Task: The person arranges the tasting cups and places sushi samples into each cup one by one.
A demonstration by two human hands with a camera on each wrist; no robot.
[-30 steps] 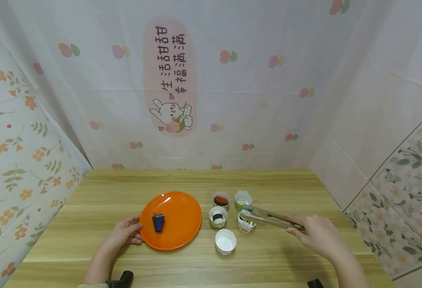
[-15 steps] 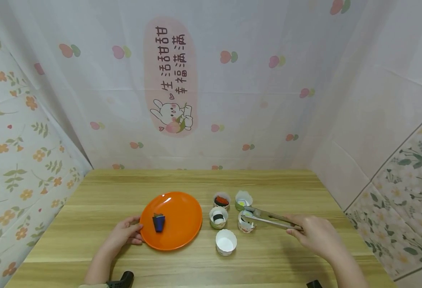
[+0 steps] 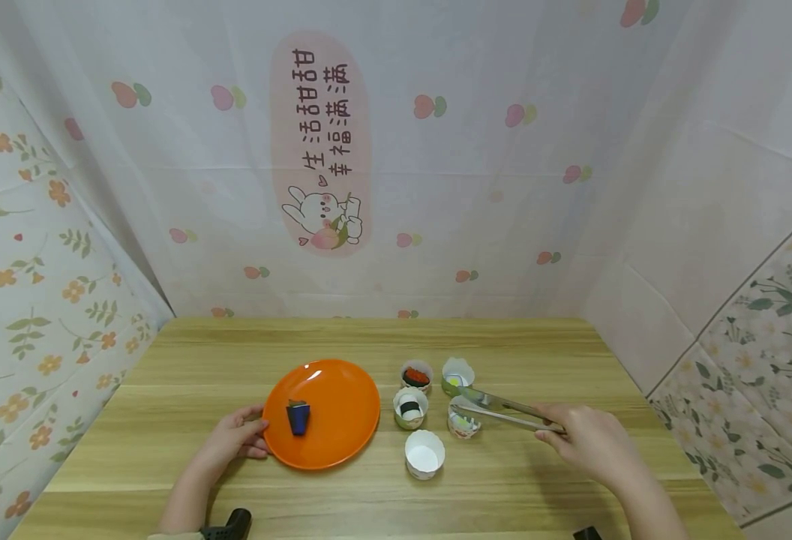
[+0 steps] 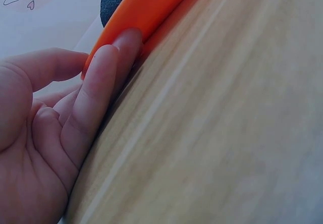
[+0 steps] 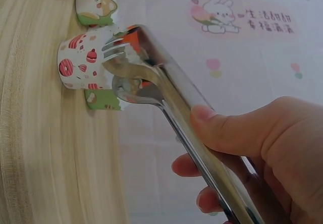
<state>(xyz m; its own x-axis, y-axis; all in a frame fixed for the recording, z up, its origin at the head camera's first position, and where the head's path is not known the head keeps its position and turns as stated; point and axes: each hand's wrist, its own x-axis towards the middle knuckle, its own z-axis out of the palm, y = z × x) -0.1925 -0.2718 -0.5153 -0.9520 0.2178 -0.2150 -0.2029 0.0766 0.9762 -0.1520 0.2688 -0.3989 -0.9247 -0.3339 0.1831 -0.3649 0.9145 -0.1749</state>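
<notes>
My left hand (image 3: 237, 436) pinches the near-left rim of an orange plate (image 3: 345, 412), thumb on the rim and fingers at its side. A dark blue piece with a brownish top (image 3: 298, 418) lies on that plate. My right hand (image 3: 592, 444) grips metal tongs (image 3: 514, 407), one tip slotted like a fork (image 5: 115, 50). The parted tips are at the mouth of a white paper cup with red prints (image 5: 78, 62). Inside this cup is something pale green and white, partly hidden by the tongs.
Left of the tongs, one cup holds a red-topped sushi piece (image 3: 415, 377) and another a white sushi piece with a black band (image 3: 409, 409). Behind stands a green-based cup (image 3: 458, 373) with something yellow inside. An empty white cup (image 3: 424, 456) is nearest the front.
The tong tips have spread apart at the cup. The pale piece that showed between them now appears lower in the cup. My left hand and the plate keep their place.
</notes>
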